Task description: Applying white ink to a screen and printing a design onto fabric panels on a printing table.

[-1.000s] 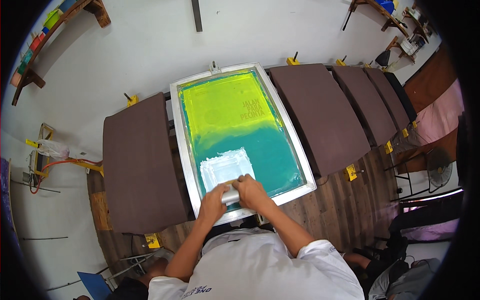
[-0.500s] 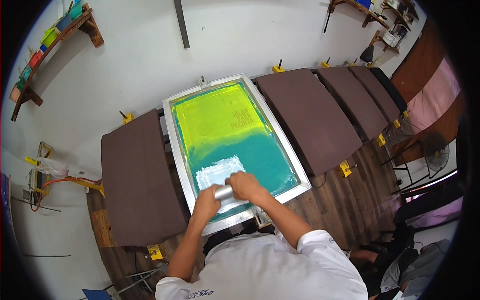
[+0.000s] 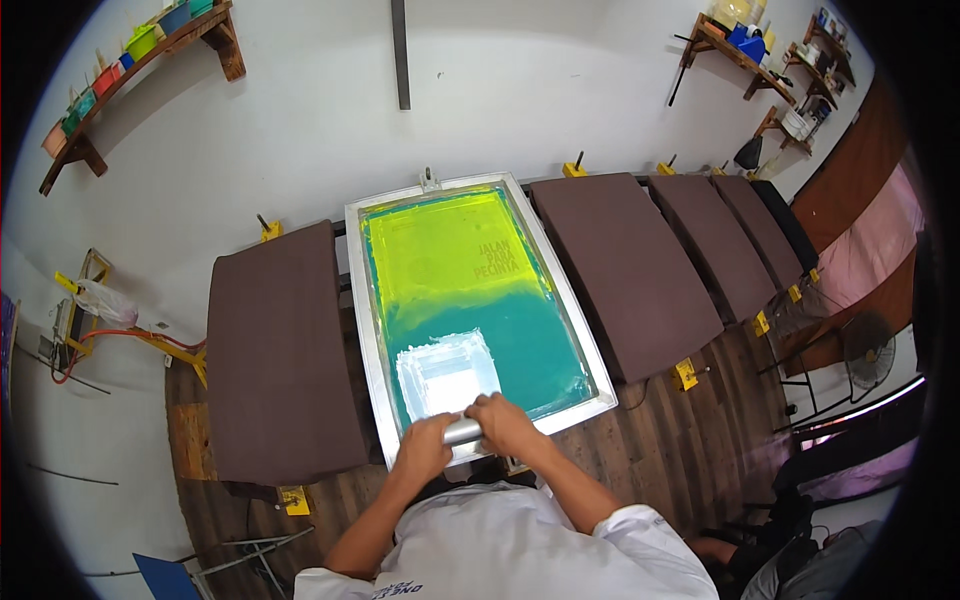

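Observation:
A screen-printing frame (image 3: 365,300) with a pale metal rim lies before me, its mesh yellow-green at the far end and teal at the near end. Dark lettering shows in the yellow-green part. White ink (image 3: 445,365) forms a rough-edged rectangle at the near left of the mesh. Both hands grip a squeegee (image 3: 462,432) with a silvery metal handle at the frame's near end. My left hand (image 3: 424,450) is closed round its left end, my right hand (image 3: 506,426) round its right end. The blade's contact with the mesh is hidden.
Brown padded printing boards flank the frame, one at left (image 3: 285,350) and several at right (image 3: 630,270). Yellow clamps (image 3: 686,375) stick out at their ends. Wall shelves (image 3: 140,85) hold coloured tubs. A fan (image 3: 868,355) stands at right, near a partly visible person (image 3: 830,560).
Both hands have drawn the squeegee toward me, to the frame's near end. More of the white ink rectangle now shows. The whole view has shifted slightly.

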The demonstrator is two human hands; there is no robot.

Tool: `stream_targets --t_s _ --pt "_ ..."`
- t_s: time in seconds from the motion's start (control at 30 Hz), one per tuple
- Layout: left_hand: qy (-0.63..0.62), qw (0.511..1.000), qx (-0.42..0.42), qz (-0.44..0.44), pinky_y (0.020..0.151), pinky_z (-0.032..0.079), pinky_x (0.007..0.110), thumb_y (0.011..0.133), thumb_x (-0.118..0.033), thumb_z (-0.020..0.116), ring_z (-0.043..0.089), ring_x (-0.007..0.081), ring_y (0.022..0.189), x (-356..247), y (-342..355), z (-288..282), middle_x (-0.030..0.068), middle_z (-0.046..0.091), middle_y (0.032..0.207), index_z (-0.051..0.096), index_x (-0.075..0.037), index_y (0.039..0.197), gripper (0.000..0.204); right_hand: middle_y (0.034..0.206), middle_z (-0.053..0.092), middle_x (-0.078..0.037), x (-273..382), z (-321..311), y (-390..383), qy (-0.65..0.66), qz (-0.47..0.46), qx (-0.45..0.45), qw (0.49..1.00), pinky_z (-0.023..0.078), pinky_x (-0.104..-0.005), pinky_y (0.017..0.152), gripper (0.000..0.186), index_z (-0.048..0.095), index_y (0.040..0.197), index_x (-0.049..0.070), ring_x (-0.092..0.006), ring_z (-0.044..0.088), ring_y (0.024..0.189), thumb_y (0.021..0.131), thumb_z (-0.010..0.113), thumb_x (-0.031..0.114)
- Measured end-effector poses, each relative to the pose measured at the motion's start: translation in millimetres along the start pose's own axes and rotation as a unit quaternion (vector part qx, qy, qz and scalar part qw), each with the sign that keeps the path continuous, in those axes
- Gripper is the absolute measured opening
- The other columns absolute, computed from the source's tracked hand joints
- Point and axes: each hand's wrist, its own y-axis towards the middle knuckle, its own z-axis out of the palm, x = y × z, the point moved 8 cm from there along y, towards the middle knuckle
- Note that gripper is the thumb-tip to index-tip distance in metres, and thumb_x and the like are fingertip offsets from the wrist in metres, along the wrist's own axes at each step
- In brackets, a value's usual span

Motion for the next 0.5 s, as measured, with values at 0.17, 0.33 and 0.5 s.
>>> stream_targets --t_s 0.17,0.33,0.5 --pt "0.009 1.000 -0.022 -0.007 0.087 0.053 0.044 0.071 0.004 0.061 0.067 0.0409 0.095 29 65 -29 0.0240 0.069 0.098 0.069 -0.004 0.110 0.040 0.097 0.068 -0.018 -21 -17 83 -0.048 -0.026 0.010 0.998 0.056 -0.0454 0.081 0.034 0.070 0.098 0.007 -0.0385 0.066 0.093 0.064 0.075 0.007" --pt "0.041 0.999 0.020 -0.028 0.084 0.053 0.043 0.069 0.001 0.062 0.067 0.0422 0.095 53 106 -38 0.0273 0.069 0.096 0.068 0.000 0.108 0.040 0.097 0.072 -0.016 -41 -17 132 -0.051 0.043 0.066 0.996 0.056 -0.0452 0.080 0.034 0.072 0.101 0.011 -0.0356 0.069 0.092 0.067 0.072 0.006" --pt "0.057 0.993 0.076 -0.063 0.083 0.053 0.041 0.068 0.000 0.061 0.069 0.0406 0.092 66 126 -42 0.0285 0.069 0.094 0.067 0.003 0.108 0.041 0.089 0.073 -0.016 -45 -15 155 -0.088 0.033 0.093 0.991 0.057 -0.0433 0.076 0.028 0.075 0.095 0.011 -0.0356 0.070 0.086 0.067 0.071 0.010"
